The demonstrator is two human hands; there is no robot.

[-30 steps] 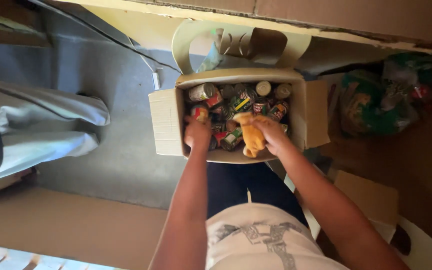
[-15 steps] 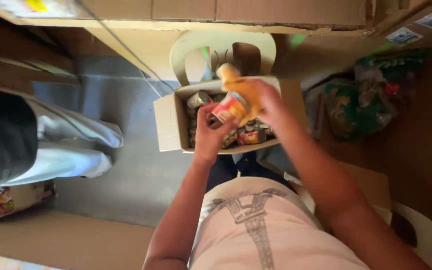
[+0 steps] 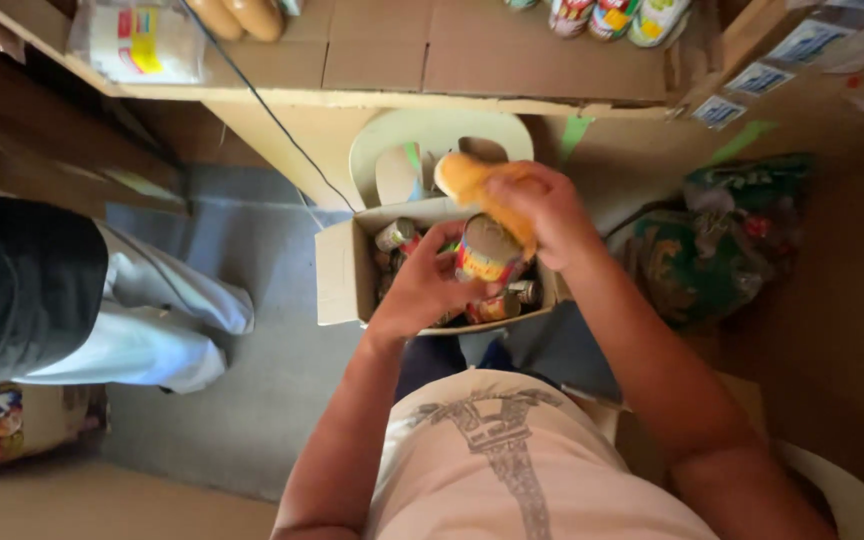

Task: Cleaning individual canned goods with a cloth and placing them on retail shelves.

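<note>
Just above the middle of the frame, a tin can (image 3: 487, 252) with a red and yellow label is held over an open cardboard box (image 3: 337, 275). The left hand (image 3: 422, 288) comes up from below with its fingers curled against the can's left side, so it is closed on the can. The right hand (image 3: 542, 212) sits above and to the right, its fingers wrapped over a yellow-orange cloth (image 3: 472, 180) that drapes across the top and right side of the can; this hand is clamped on the cloth and presses it to the can. Both hands touch the can from opposite sides.

Below the can, more tins (image 3: 497, 305) lie packed inside the box, some on their sides, and one tin (image 3: 394, 235) shows near the box's upper left corner. Behind the box, toward the top centre, stands a pale green plastic chair (image 3: 432, 135), its back rising above the box's far flap. Across the top of the frame runs a shelf lined with flattened cardboard (image 3: 492, 60), with a few cans (image 3: 607, 18) at its upper right edge. At the right, a heap of green plastic bags (image 3: 722, 245) rests on the floor. At the left edge another person's legs in light trousers (image 3: 142, 320) are seen on the grey floor (image 3: 252, 400).
</note>
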